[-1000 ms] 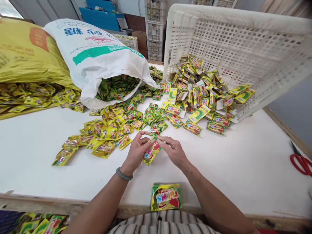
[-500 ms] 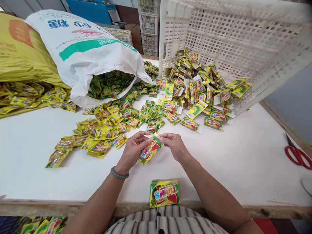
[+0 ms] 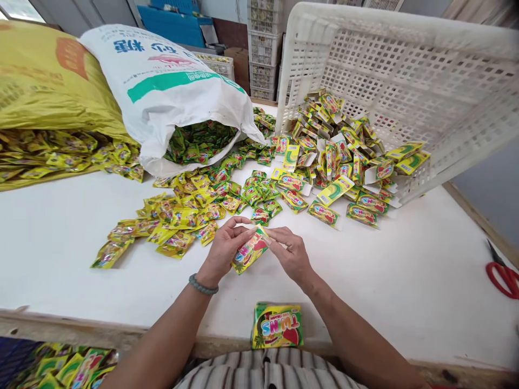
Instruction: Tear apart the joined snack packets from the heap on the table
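A small yellow-green candy box [image 3: 250,250] printed "TWINS" is tilted above the table, between my two hands. My left hand [image 3: 227,247] is closed around its left side, with the thumb on the printed face. At the upper right end, my right hand [image 3: 291,253] pinches the box with thumb and fingers; the end flap is mostly hidden. A flat stack of "TWINS" packs [image 3: 278,326] lies by the table's front edge, between my forearms. Beyond my hands are loose green candy sachets [image 3: 259,190] and yellow candy sachets [image 3: 178,219].
A white crate [image 3: 310,65] lies tipped on its side at the right, spilling candy boxes [image 3: 336,189]. At the left are a white sack [image 3: 170,102] of green sachets and a yellow sack [image 3: 52,81]. Red scissors [image 3: 503,275] lie on the white table [image 3: 389,281].
The white flap at the box's upper end showed before and is now largely covered, as my right fingers have moved over that end. The whole view has shifted slightly.
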The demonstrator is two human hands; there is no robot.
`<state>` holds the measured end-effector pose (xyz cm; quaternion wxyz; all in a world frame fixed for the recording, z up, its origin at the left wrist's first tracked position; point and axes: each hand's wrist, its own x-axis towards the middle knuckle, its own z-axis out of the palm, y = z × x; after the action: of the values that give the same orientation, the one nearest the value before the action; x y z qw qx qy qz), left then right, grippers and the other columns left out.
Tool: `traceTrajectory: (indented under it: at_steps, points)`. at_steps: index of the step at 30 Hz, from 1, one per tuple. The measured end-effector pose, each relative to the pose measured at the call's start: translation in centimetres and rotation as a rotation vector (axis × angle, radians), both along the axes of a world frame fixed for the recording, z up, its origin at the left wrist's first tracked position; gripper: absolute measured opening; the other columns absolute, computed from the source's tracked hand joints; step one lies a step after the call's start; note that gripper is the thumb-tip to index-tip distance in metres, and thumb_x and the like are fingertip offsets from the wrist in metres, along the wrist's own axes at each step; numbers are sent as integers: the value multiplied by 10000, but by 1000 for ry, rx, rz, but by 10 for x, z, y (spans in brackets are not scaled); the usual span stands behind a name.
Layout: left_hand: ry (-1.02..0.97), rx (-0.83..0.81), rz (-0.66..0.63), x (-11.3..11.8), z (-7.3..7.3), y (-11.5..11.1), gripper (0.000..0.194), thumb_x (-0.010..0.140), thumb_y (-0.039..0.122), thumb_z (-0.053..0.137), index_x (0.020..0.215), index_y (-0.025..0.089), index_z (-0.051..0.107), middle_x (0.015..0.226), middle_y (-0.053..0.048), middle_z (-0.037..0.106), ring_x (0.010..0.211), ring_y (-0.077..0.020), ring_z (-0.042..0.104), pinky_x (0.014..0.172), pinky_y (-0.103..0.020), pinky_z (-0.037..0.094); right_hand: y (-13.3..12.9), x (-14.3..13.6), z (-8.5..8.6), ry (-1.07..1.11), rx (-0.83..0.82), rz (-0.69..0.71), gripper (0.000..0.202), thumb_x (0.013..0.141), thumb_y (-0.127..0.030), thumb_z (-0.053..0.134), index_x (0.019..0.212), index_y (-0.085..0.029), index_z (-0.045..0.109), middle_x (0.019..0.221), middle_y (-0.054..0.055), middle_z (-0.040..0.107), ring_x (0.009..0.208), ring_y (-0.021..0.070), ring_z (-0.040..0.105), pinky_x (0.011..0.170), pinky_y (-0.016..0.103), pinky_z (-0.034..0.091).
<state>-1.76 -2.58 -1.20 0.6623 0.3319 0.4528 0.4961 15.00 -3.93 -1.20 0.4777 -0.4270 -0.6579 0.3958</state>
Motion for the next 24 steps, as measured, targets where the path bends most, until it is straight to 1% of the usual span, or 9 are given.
traceTrajectory:
  at_steps: [3,7,10,14,16,19,21,22,24]
  points:
    - [10,9,-21,-1,2,1,482,619,341,852,954,181,543,608,32,686,484,-111,605,480,-203,478,-1,-2,-2,-50,67,-44,247,843,-238,632,1055,-287,750,1044,51,752,943,212,654,878,388,508]
    - [11,18,-72,0,3,0,500,625,348,846,982,193,533,598,45,663,486,-112,595,475,-201,463,0,-4,-6,-53,19,-115,213,842,-252,641,1020,-262,757,966,48,759,886,201,665,832,356,531]
    - [-3,19,-102,3,4,-2,510,622,355,846,992,198,530,579,58,643,460,-102,563,452,-193,441,-3,-11,-11,-83,6,-169,290,863,-281,613,1133,-251,715,1038,67,745,921,204,679,834,344,541]
    - [-20,17,-56,4,4,-3,503,627,356,841,977,205,512,527,90,588,418,-77,494,426,-175,399,-13,-26,-17,-163,28,-193,383,909,-300,513,1261,-221,640,1156,107,710,1040,235,672,914,373,522]
    - [-20,15,-33,1,4,-3,509,630,361,836,978,212,497,520,100,573,409,-73,473,425,-174,385,-16,-30,-17,-142,-25,-177,417,923,-314,477,1303,-203,606,1226,110,678,1111,246,648,962,387,503]
    - [50,-7,-44,-7,4,-5,481,646,391,815,955,214,491,524,97,568,408,-76,460,425,-179,360,-14,-27,-13,-34,-182,-45,417,945,-365,447,1282,-194,622,1264,84,661,1174,240,618,1014,382,479]
    - [173,-6,-143,-14,6,-10,411,686,407,778,932,208,516,514,91,555,415,-83,456,427,-185,330,-5,-21,-10,-17,-241,19,393,952,-394,441,1184,-193,687,1184,76,705,1128,236,644,991,377,494]
    - [245,12,-232,-18,7,-14,369,707,405,759,925,204,539,511,84,552,425,-90,460,434,-192,324,2,-18,-10,-48,-220,11,377,951,-395,447,1132,-197,712,1137,75,724,1093,235,659,971,378,502]
    - [393,97,-408,-25,11,-23,271,749,383,718,910,197,604,566,41,606,500,-119,520,486,-219,369,19,-15,-11,-188,-81,-50,337,948,-365,461,1103,-213,719,1109,79,731,1063,234,661,952,390,495]
